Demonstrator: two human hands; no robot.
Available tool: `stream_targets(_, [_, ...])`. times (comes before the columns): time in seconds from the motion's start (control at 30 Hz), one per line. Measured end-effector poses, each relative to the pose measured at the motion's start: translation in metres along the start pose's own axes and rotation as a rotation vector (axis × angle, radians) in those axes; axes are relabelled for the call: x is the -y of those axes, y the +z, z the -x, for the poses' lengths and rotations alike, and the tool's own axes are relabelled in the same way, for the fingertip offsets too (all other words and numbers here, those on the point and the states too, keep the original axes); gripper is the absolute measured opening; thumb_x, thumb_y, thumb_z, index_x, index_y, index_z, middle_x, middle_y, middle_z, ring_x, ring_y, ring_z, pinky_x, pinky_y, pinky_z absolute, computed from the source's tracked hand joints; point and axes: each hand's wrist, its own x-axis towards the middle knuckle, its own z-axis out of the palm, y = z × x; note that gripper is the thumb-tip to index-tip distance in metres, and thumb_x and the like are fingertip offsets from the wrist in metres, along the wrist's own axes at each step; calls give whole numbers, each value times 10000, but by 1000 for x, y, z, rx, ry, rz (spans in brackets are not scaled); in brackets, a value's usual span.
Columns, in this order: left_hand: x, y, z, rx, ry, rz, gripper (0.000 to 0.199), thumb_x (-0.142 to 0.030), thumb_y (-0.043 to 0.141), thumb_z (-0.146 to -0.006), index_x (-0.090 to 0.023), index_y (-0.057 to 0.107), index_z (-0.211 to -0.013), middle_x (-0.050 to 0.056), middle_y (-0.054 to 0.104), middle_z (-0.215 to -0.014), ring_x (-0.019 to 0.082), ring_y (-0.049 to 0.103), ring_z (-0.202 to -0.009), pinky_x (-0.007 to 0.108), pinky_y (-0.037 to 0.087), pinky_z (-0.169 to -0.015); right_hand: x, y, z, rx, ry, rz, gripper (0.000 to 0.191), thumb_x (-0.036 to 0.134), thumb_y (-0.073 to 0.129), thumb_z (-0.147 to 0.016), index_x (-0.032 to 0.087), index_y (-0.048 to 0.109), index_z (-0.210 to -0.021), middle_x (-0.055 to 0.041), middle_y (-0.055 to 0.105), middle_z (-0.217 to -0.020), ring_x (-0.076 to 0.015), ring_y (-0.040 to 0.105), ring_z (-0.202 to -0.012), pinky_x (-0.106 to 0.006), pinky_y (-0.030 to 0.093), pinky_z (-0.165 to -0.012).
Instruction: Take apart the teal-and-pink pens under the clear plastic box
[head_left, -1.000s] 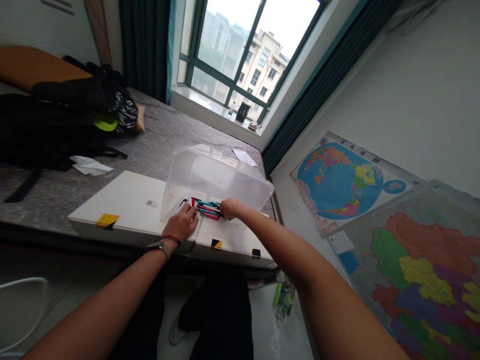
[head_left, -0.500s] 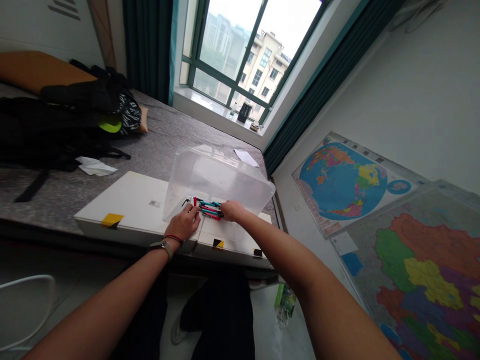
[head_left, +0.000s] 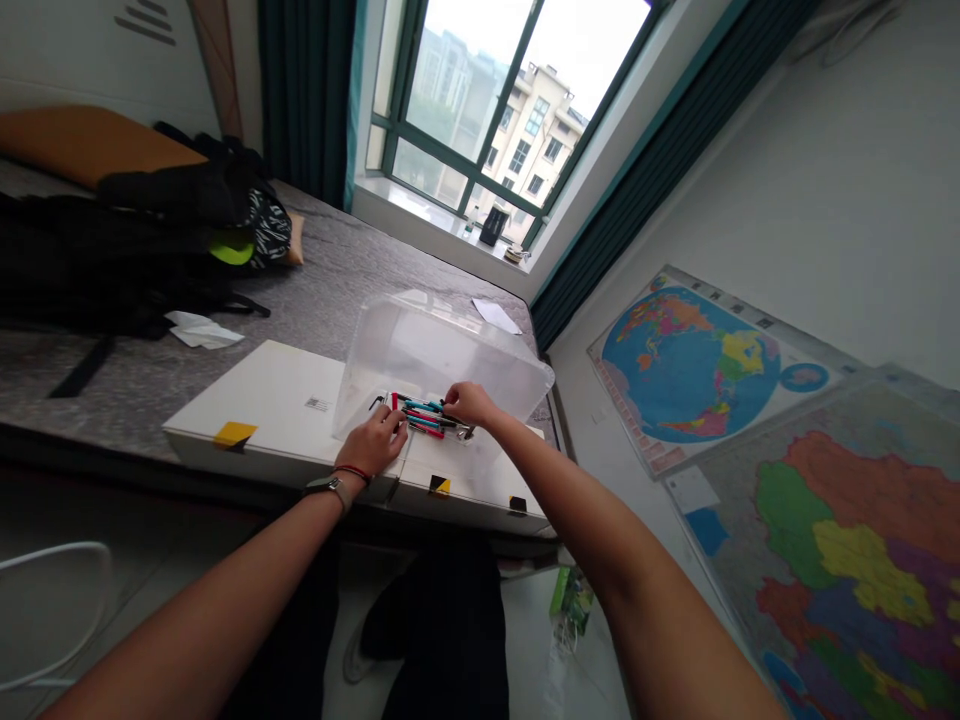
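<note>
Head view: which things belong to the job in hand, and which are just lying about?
Part of the job:
- slim red, teal and black pens, between left hand and right hand
- open translucent plastic bin
- flat white boxes beneath

Just lying about:
- black fabric backpack
- crumpled white paper
- white paper sheet

Hands (head_left: pixel 377 443) (head_left: pixel 470 402) close together, fingers (head_left: pixel 395 421) curled

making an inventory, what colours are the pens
The pens look mostly teal and red, with some black; head view.
</note>
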Motion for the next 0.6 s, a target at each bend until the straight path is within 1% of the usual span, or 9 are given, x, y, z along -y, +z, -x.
stream_targets(0.1, [1,1,0,1,1,-5,389,-438,342,-1004,-195,632,-1091,108,620,-1077,210,648,-874,278,481,-669,8,7,-4,18,98,-355,207,252,610,-893,144,693,-1048,-68,763,-974,-156,715,-835,-181,530,-682])
stream_targets(0.17, [2,1,0,3,7,-11,405,-474,349,-1003,-193,630,-1077,107,621,-1071,208,649,-880,270,473,-664,16,15,-3,17,139,-583,204,245,615,-910,134,659,-1075,-77,754,-1017,-137,719,-805,-168,543,-651])
stream_targets(0.23, [3,1,0,3,20,-9,415,-501,359,-999,-196,627,-1083,104,622,-1079,208,650,-893,266,472,-665,25,22,-1,-6,152,-749,236,225,635,-908,143,617,-1128,-83,742,-1053,-130,722,-809,-171,560,-649])
stream_targets(0.3, [4,1,0,0,28,2,421,-516,367,-996,-200,624,-1101,101,622,-1092,209,651,-903,269,476,-667,32,30,0,-25,129,-851,286,198,644,-906,164,576,-1181,-74,738,-1034,-129,722,-810,-182,569,-651])
stream_targets(0.37, [4,1,0,-2,22,18,424,-522,377,-993,-199,624,-1113,103,623,-1105,210,652,-909,270,479,-665,34,36,-1,-7,75,-900,281,176,645,-902,176,571,-1173,-57,738,-978,-126,716,-786,-189,568,-648])
stream_targets(0.43, [5,2,-1,1,11,25,425,-519,383,-992,-193,627,-1111,109,624,-1110,212,652,-912,267,477,-659,33,40,-3,37,14,-894,230,175,658,-890,173,599,-1112,-43,738,-926,-121,705,-746,-192,559,-645])
stream_targets(0.5, [5,2,-1,8,9,15,420,-504,379,-997,-188,629,-1115,114,625,-1104,214,651,-911,263,470,-648,30,42,-5,61,-32,-819,208,208,700,-861,171,632,-1053,-34,739,-892,-122,694,-725,-197,545,-647])
stream_targets(0.6, [5,4,-1,23,20,-21,411,-472,355,-1009,-188,631,-1117,111,626,-1075,214,651,-898,260,461,-628,26,38,-8,33,-79,-633,237,277,772,-798,178,682,-993,-22,740,-867,-134,686,-751,-210,521,-675])
